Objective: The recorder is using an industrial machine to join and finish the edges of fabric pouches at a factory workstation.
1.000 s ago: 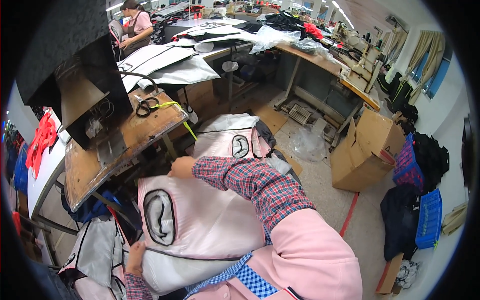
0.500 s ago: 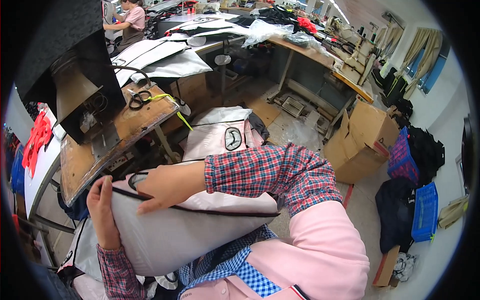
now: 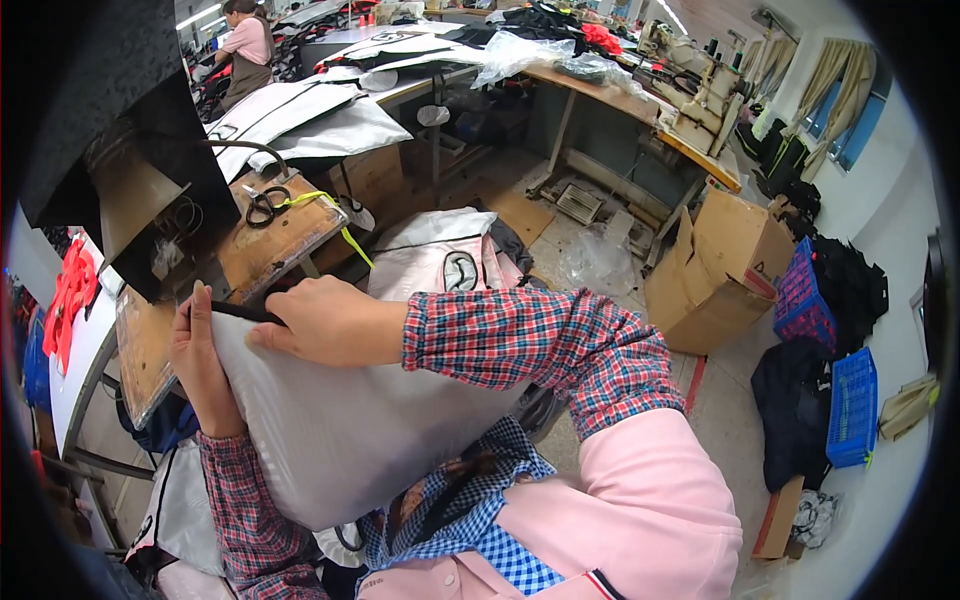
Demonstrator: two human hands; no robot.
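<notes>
A grey, slightly shiny fabric piece [image 3: 350,430] with a black edging hangs in front of my chest, held up by both hands. At its upper left corner, my left hand [image 3: 203,355] is closed on the edge, thumb pointing up. My right hand [image 3: 335,322] reaches across from the right and grips the black-edged top, its fingers curled over and partly hidden behind the cloth. Beyond my right forearm lies a pile of white and pink fabric pieces [image 3: 425,255], one bearing a black oval patch. More white pieces [image 3: 190,500] lie low at the left, beside my left sleeve.
A machine with a dark housing [image 3: 130,190] stands on a worn wooden table [image 3: 290,225] at the left, with black-handled scissors [image 3: 266,207] on it. White panels [image 3: 345,130] cover a table behind. Rightward stand a cardboard box [image 3: 715,270] and a blue basket [image 3: 852,410]. Someone stands far left.
Both hands have risen with the fabric piece, and its top edge is higher. My right hand has shifted up from the cloth's face to the black edge. The far person has turned.
</notes>
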